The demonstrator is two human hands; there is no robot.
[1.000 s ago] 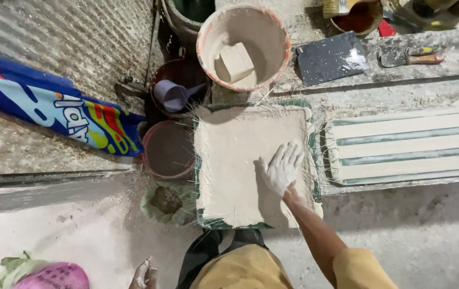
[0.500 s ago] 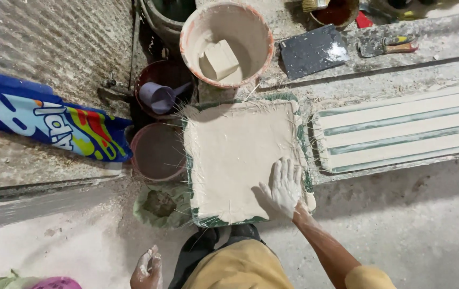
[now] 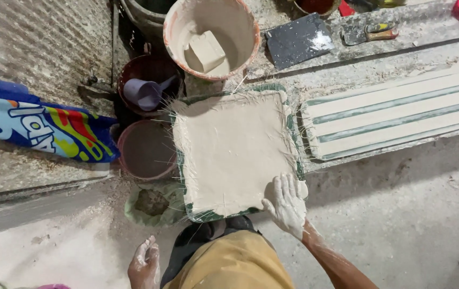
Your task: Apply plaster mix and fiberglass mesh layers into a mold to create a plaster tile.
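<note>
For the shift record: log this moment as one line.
right hand: flat on near right corner of plaster-filled square mould | left hand: free, low by knee | plaster bucket: beyond mould

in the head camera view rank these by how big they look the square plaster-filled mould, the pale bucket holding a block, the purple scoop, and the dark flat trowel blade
1. Square plaster-filled mould with green rim, largest.
2. Pale round bucket, cut off at the top edge.
3. Dark flat trowel blade.
4. Purple plastic scoop, smallest, though close to the blade and partly hidden in its tub.
</note>
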